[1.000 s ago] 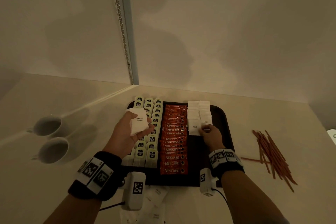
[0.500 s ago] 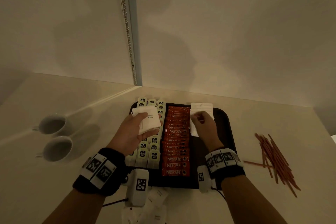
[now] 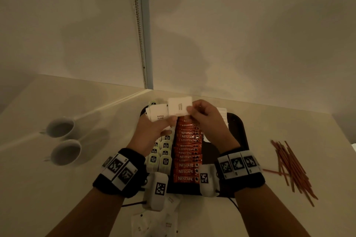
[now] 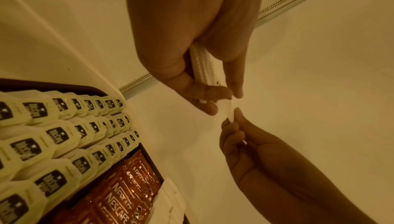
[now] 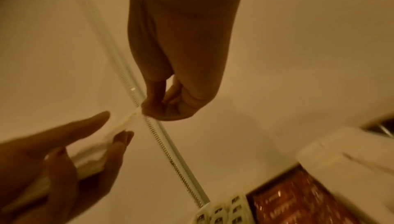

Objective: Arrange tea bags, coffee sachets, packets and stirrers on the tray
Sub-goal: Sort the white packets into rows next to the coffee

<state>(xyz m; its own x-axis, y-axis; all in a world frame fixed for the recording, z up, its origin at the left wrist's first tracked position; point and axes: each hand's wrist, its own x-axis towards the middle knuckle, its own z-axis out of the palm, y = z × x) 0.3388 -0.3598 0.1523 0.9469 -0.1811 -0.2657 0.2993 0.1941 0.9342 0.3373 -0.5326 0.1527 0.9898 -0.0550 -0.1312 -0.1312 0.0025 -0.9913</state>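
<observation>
Head view, starting close in: loose white packets (image 3: 154, 219) are left on the tabletop (image 3: 57, 198) at the near edge, ahead of the tray (image 3: 238, 131). Tea bags (image 3: 163, 157) and coffee sachets (image 3: 186, 165) are already lined up; stirrers (image 3: 292, 167) are still off to the right. Further out, a stack of sugar packets (image 3: 157, 114) is gripped in the left hand (image 3: 154, 131), and one packet (image 3: 178, 108) is pinched off it by the right hand (image 3: 208, 119). Probably it gets laid in the white row next. Only the left wrist view shows the stack edge-on.
</observation>
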